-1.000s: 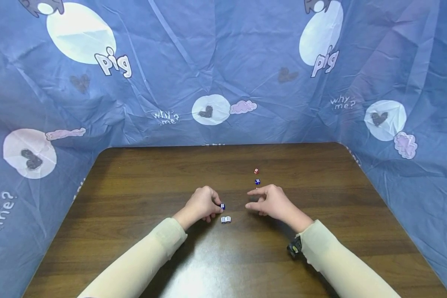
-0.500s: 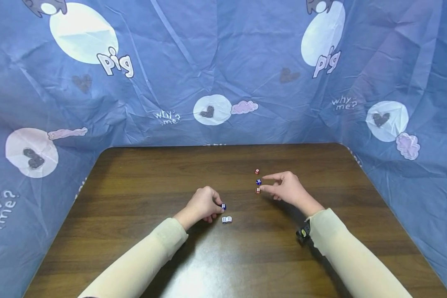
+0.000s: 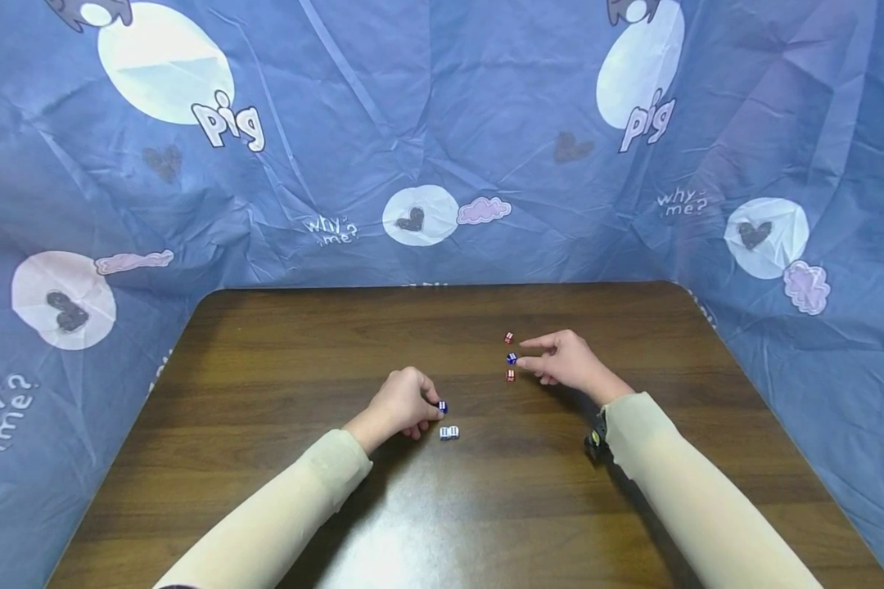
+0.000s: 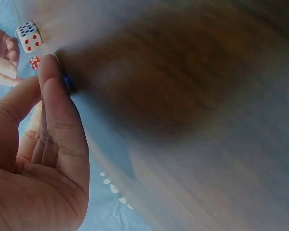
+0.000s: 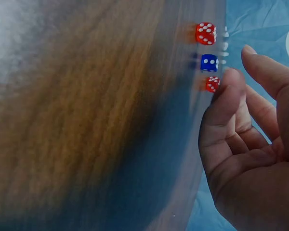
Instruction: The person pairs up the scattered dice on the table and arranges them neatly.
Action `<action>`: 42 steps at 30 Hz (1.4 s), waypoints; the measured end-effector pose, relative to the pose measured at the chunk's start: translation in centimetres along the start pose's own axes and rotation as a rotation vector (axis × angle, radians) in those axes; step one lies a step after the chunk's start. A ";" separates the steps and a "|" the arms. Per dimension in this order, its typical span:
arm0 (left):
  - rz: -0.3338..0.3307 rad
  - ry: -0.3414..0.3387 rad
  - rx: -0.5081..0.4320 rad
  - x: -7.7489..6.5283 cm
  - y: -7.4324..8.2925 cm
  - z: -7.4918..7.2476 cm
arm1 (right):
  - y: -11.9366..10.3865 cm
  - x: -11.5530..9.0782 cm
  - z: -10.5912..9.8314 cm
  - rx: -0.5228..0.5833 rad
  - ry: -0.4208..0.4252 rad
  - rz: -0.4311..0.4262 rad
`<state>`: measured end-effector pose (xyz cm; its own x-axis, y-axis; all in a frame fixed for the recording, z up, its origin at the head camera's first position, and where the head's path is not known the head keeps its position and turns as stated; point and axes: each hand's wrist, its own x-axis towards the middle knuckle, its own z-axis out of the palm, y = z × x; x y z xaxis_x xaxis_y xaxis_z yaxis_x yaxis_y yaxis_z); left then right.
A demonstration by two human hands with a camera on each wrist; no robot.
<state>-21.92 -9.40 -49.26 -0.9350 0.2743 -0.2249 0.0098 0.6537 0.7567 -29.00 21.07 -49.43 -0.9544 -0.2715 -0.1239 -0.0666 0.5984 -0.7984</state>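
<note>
Between thumb and forefinger, my left hand (image 3: 405, 399) pinches a small blue die (image 3: 443, 406) at mid-table; in the left wrist view the fingers mostly hide that blue die (image 4: 68, 82). Just nearer than it lie two white dice (image 3: 449, 433), side by side. To the right, a row runs away from me: a red die (image 3: 511, 376), a blue die (image 3: 511, 358) and a farther red die (image 3: 509, 337). My right hand (image 3: 569, 360) is right of this row, forefinger and thumb apart. The forefinger points near the far red die, the thumb tip close to the blue one; contact is unclear.
The dice are on a brown wooden table (image 3: 324, 327) with rounded far corners. A blue printed cloth (image 3: 427, 123) hangs around its back and sides. A dark strap device (image 3: 595, 442) sits at the right wrist.
My right hand has moved right and away from me, from the near end of the row to beside its blue and far red dice. My left hand has stayed on its blue die.
</note>
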 end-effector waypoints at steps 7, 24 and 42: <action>0.000 0.003 -0.003 0.1 0.1 0.0 | 0.2 0.9 0.0 0.009 -0.058 0.041; 0.005 -0.006 -0.019 0.1 0.0 0.0 | 0.3 2.2 0.6 0.011 -0.098 0.095; -0.001 -0.012 -0.028 0.3 -0.4 0.1 | 0.6 2.7 1.0 -0.004 -0.068 0.090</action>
<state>-22.18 -9.56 -49.68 -0.9305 0.2827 -0.2328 -0.0009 0.6341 0.7733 -31.29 19.90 -50.84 -0.9348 -0.2669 -0.2342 0.0168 0.6256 -0.7800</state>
